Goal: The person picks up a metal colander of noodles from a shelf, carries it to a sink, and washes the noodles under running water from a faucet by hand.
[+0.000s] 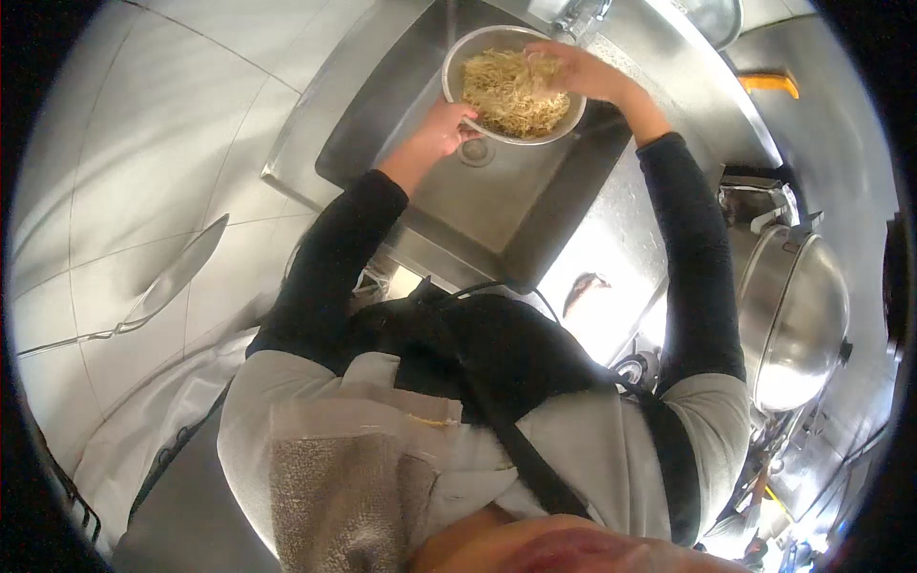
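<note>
A round metal bowl (449,81) is held over the sink (478,210), near its far end. Thin, pale yellow strands that look like bean sprouts (511,95) fill much of it. My left hand (447,129) grips the bowl's near-left rim, thumb over the edge and fingers under it. At the right side of the bowl, my right hand (583,76) reaches in over the strands. Its fingers are blurred and partly lost among them, so their grip is unclear.
A tap (581,17) stands just beyond the bowl. The sink's drain (475,151) shows below it. To the right are an orange-handled tool (769,84) and a large domed metal vessel (798,315). At the left, a long-handled metal utensil (181,272) is near the tiles.
</note>
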Demonstrator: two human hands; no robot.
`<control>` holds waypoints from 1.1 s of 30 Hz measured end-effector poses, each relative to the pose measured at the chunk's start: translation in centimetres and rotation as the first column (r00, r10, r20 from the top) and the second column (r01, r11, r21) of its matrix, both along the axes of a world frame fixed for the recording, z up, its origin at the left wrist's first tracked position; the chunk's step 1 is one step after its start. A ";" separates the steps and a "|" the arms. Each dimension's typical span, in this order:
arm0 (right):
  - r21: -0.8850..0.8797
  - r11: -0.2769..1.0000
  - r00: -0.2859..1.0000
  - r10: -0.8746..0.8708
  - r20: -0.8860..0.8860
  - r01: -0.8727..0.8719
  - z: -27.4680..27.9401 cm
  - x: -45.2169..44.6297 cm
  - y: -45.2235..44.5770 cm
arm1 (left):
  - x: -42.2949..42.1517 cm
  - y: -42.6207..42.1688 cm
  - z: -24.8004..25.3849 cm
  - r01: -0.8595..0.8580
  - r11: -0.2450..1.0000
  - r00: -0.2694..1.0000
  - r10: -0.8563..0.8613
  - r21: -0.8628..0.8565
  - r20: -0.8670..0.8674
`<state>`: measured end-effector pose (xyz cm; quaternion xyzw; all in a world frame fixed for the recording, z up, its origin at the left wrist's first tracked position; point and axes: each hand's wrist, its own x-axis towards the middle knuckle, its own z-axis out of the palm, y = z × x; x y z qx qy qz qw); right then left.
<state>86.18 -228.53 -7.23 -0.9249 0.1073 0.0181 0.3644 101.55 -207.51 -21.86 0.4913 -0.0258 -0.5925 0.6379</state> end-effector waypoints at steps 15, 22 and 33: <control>-0.047 0.991 0.982 -0.132 -0.132 0.126 -0.8 0.5 1.3 | -2.2 -0.7 -1.5 -0.043 0.997 0.988 0.053 -0.071 0.145; 0.643 0.442 0.681 -0.712 -0.171 0.625 -12.0 1.0 3.6 | -5.3 -0.8 3.0 -0.030 0.993 0.996 0.039 -0.111 0.079; 0.039 0.940 0.941 -0.336 -0.045 0.338 -3.1 1.2 -0.5 | -3.2 -0.4 0.0 -0.003 0.998 0.996 0.008 -0.058 0.084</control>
